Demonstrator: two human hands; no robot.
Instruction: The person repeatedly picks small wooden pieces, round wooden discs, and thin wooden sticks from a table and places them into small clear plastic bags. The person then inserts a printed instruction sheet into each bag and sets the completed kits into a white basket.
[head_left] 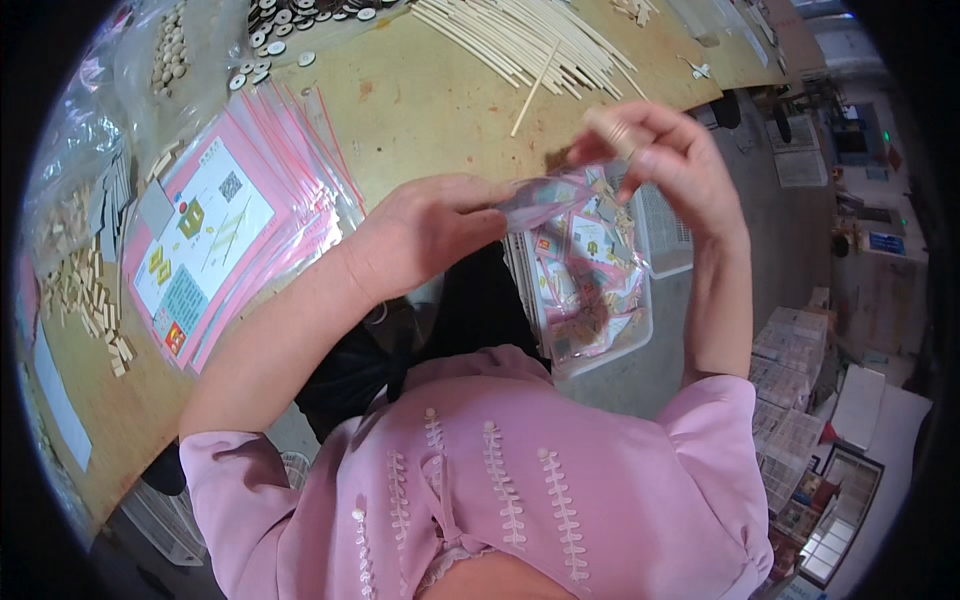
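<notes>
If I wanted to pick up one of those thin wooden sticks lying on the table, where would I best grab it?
Probably the loose stick lying across the bundle. Pinch its lower end, which juts out over bare table, coming from above on the near side. Both hands, left and right, are busy with the bag.

This is a small craft-kit packing workshop. A worn plywood worktable (430, 90) carries a fanned stack of pink-edged zip bags (225, 225) with printed instruction sheets, thin wooden sticks (520, 40), small wooden blocks (85, 290) and round wooden discs (290, 25). Stacked filled packets (790, 400) sit on the floor beside it.
</notes>
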